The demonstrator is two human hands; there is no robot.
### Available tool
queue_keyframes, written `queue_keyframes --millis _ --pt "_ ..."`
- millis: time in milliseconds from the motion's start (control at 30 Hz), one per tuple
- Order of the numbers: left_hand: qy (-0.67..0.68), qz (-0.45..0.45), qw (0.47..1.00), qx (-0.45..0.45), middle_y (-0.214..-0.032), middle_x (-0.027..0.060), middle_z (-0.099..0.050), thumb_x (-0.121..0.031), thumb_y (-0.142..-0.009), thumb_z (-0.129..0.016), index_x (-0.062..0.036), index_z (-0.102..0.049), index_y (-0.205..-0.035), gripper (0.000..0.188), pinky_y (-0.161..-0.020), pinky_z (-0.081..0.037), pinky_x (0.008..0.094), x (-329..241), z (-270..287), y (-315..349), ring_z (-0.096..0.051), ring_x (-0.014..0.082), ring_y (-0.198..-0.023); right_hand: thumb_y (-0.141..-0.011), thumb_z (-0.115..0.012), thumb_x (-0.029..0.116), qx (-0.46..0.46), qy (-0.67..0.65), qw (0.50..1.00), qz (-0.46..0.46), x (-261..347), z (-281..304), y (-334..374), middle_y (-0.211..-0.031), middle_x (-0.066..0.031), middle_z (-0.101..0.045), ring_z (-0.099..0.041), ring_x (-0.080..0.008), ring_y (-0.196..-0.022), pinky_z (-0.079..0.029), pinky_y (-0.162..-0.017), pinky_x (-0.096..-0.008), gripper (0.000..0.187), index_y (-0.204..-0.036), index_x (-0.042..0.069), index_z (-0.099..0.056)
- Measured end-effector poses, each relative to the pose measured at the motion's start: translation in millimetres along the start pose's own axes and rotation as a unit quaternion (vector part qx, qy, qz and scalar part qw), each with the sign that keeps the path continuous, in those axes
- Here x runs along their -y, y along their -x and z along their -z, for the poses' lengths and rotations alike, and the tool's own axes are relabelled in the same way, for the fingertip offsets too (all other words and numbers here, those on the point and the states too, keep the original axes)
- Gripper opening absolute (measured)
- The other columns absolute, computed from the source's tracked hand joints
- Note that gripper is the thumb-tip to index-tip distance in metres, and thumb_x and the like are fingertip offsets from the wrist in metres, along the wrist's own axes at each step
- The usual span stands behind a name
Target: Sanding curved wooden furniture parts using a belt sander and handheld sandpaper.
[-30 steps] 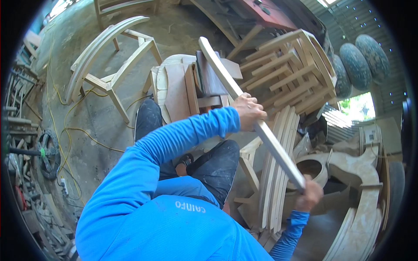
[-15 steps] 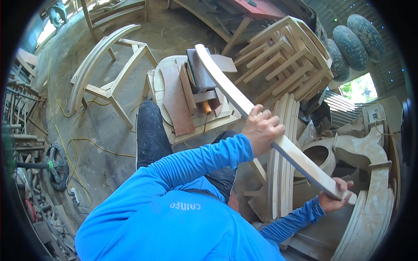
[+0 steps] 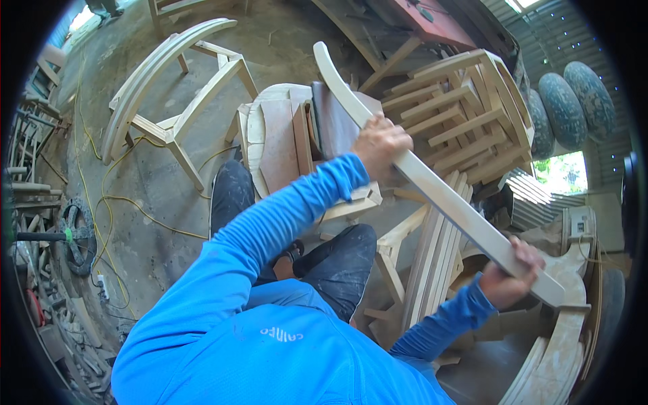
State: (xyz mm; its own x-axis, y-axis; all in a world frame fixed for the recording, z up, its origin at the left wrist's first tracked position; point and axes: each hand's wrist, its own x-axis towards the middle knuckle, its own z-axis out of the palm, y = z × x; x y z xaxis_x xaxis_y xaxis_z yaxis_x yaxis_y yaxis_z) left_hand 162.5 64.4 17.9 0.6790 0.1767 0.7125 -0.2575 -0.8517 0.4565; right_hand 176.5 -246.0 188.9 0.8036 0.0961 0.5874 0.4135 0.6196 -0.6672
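A long, curved, pale wooden bar [image 3: 453, 209] slants across from the upper middle to the lower right. My left hand [image 3: 382, 147] is closed around it near the middle. Close to its lower right end, my right hand [image 3: 511, 273] grips it too. Under the bar's far part is a belt sander [image 3: 336, 121] with a dark, flat belt face, wedged on its side between boards [image 3: 279, 138]. They rest on a low wooden stool [image 3: 254, 135]. My left hand and forearm hide part of the sander; whether the bar touches the belt, I cannot tell.
An unfinished chair frame [image 3: 177, 128] stands to the left, near a yellow cord [image 3: 158, 223] on the floor. Stacked slatted frames [image 3: 466, 118] and long wooden strips [image 3: 439, 250] are on the right. Beyond hang dark tyres [image 3: 588, 96]. Scrap wood [image 3: 64, 304] lines the left side.
Both hands have moved forward with the bar, whose far end now reaches farther past the sander. My left forearm now covers more of the sander. The view has shifted slightly.
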Motion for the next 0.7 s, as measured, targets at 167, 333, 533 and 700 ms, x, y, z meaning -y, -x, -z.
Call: queue_keyframes --millis 167,333,533,700 --pt "-0.019 0.087 0.981 0.173 -0.131 0.0162 -0.06 -0.055 -0.073 -0.084 -0.0099 -0.062 -0.125 0.072 -0.121 -0.023 0.0591 101 28 -21 -0.046 0.0372 -0.137 -0.091 -0.071 0.009 0.052 0.053 0.996 0.043 -166 -38 7 -0.094 -0.0142 -0.068 -0.068 -0.0286 -0.095 -0.056 -0.095 -0.0496 0.032 -0.112 0.011 -0.047" --pt "-0.004 0.123 0.957 0.264 -0.157 0.0184 -0.043 -0.089 -0.077 -0.058 -0.0126 -0.047 -0.153 0.108 -0.127 -0.013 0.0577 149 31 -35 -0.022 0.04 -0.155 -0.096 -0.066 -0.002 0.112 0.112 0.987 -0.013 -284 -95 24 -0.111 -0.0181 -0.07 -0.067 -0.0285 -0.111 -0.051 -0.105 -0.0474 0.025 -0.112 0.009 -0.051" --pt "-0.032 0.11 0.946 0.304 -0.155 0.0148 -0.048 -0.079 -0.096 -0.037 -0.0154 -0.053 -0.149 0.084 -0.127 -0.01 0.0561 159 39 -37 -0.028 0.0324 -0.154 -0.094 -0.066 -0.006 0.122 0.104 0.986 -0.054 -273 -79 56 -0.123 -0.0162 -0.066 -0.061 -0.029 -0.123 -0.043 -0.114 -0.0489 0.027 -0.114 0.007 -0.053" --pt "-0.058 0.054 0.936 0.343 -0.125 0.0131 -0.066 -0.073 -0.1 -0.035 -0.0133 -0.072 -0.122 0.073 -0.12 -0.023 0.0518 127 38 -31 -0.048 0.0316 -0.133 -0.091 -0.069 0.006 0.095 0.193 0.974 -0.072 -114 -23 84 -0.121 -0.0183 -0.067 -0.062 -0.0334 -0.122 -0.042 -0.113 -0.0509 0.025 -0.112 0.006 -0.057"
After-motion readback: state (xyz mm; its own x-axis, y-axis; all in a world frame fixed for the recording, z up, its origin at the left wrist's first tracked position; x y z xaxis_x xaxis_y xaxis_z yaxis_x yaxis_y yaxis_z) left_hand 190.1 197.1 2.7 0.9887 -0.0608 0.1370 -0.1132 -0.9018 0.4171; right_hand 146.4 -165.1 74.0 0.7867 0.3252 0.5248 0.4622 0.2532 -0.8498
